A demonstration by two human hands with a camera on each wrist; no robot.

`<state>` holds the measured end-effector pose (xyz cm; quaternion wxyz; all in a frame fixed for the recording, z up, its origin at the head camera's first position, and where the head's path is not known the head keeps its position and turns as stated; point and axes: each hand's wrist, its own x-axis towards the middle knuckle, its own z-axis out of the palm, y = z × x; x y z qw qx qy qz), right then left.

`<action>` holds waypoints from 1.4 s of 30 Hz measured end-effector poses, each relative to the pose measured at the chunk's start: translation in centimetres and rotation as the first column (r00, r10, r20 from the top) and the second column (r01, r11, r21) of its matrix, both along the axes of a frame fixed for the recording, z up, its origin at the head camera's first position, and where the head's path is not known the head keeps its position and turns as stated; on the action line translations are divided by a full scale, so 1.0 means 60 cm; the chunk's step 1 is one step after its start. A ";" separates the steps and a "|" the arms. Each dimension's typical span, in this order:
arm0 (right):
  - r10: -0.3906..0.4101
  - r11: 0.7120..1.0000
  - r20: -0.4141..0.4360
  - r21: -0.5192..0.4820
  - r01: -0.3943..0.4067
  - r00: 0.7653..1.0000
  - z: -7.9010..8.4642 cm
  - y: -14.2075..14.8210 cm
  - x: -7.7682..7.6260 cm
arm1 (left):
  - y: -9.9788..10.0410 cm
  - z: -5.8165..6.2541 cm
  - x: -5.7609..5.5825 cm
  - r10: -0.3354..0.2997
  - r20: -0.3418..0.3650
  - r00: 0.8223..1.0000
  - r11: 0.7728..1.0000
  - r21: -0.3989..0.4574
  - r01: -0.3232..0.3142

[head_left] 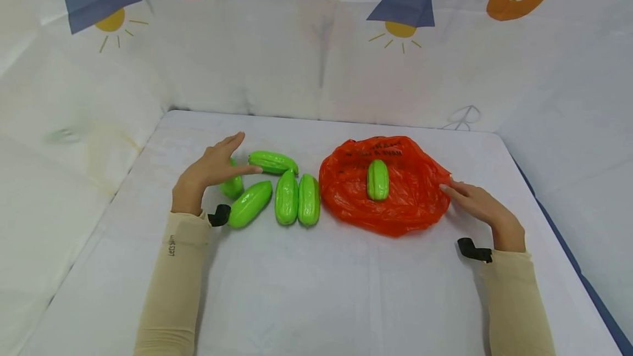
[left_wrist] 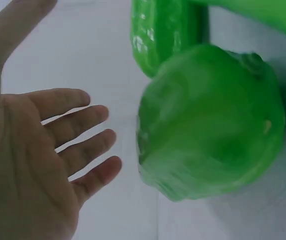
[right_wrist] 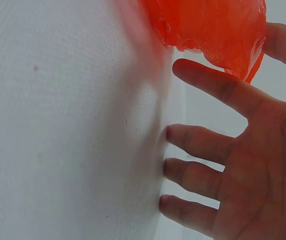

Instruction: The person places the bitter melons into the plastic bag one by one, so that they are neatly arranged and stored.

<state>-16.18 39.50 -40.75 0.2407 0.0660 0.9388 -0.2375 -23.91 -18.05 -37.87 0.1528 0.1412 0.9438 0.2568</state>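
Six green gourds and one red bag (head_left: pixel 412 191) lie on a white table (head_left: pixel 321 290), between one left hand (head_left: pixel 210 165) and one right hand (head_left: pixel 479 202). The bag gourd (head_left: pixel 378 180) lies left of the right fingers, its long axis running away from the person — inside the plastic or upon it, one cannot tell. Five others lie near the left fingers: a half-hidden gourd (head_left: pixel 232 184) beneath the thumb, a crosswise gourd (head_left: pixel 269 161) by the thumb's tip, a slanted gourd (head_left: pixel 250 205) nearer the wrist, its far end rightward, and, right of the thumb, a tapered gourd (head_left: pixel 287 199) and a blunter gourd (head_left: pixel 309 200), both pointing away. The left fingers are straight, pinching nothing; only the left wrist view reveals their spread. The right fingers are straight and spread, the bag's edge between thumb and forefinger — whether pinched cannot be told. Only the right wrist view shows the other three, apart from the bag.
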 end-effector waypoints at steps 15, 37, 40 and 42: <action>0.011 1.000 -0.011 -0.015 -0.011 1.000 -0.002 -0.004 0.000 | -0.021 -0.032 -0.008 -0.045 0.031 0.998 0.997 -0.068 0.047; 0.016 1.000 -0.020 0.002 -0.016 1.000 -0.002 0.003 -0.002 | -0.060 -0.019 0.001 -0.053 0.156 0.986 0.998 -0.023 0.057; 0.017 1.000 -0.021 0.010 -0.017 1.000 -0.003 0.004 -0.001 | -0.058 -0.019 0.001 -0.052 0.159 0.986 0.998 -0.030 0.058; 0.013 1.000 -0.020 0.013 -0.013 1.000 -0.003 0.004 -0.001 | -0.058 -0.019 0.000 -0.053 0.160 0.986 0.998 -0.035 0.060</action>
